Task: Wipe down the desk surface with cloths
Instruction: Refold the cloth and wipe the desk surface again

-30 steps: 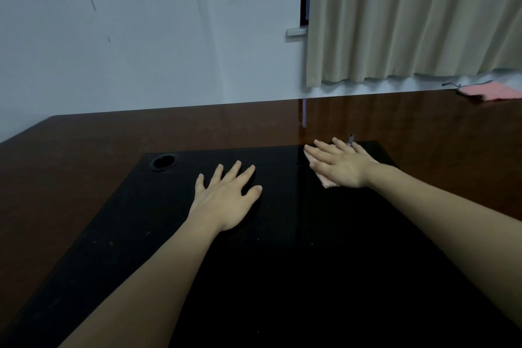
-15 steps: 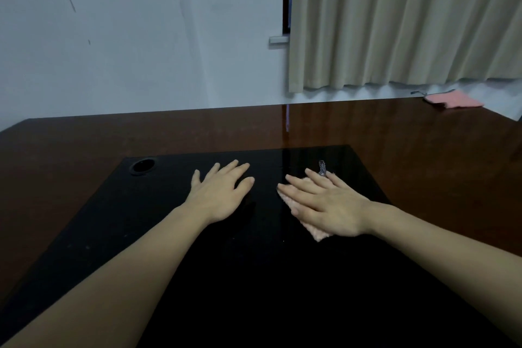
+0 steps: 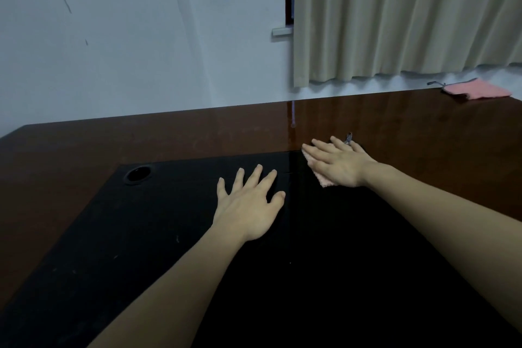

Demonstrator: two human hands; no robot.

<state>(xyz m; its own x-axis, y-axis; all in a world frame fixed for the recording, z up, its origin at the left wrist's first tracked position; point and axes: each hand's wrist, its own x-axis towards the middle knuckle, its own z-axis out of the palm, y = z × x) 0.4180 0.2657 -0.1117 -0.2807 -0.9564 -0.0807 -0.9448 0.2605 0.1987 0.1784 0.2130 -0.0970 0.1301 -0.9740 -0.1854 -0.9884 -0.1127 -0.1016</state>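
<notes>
Two hands are flat on the desk (image 3: 197,133): the left hand (image 3: 250,206) rests palm-down on the black inlay (image 3: 141,234) with fingers straight and spread, holding nothing. The right hand (image 3: 337,162) has straight fingers close together, pressing a pink cloth (image 3: 324,181) onto the inlay's far edge, the cloth's long axis running near-right to far-left under the palm. No readable writing anywhere; a second pink cloth (image 3: 477,89) lies at the far right edge.

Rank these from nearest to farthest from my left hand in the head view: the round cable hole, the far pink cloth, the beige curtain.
From the left hand:
1. Round black cable hole, left on the black panel.
2. Beige curtain, behind the desk, right.
3. Folded pink cloth, far right corner.
</notes>
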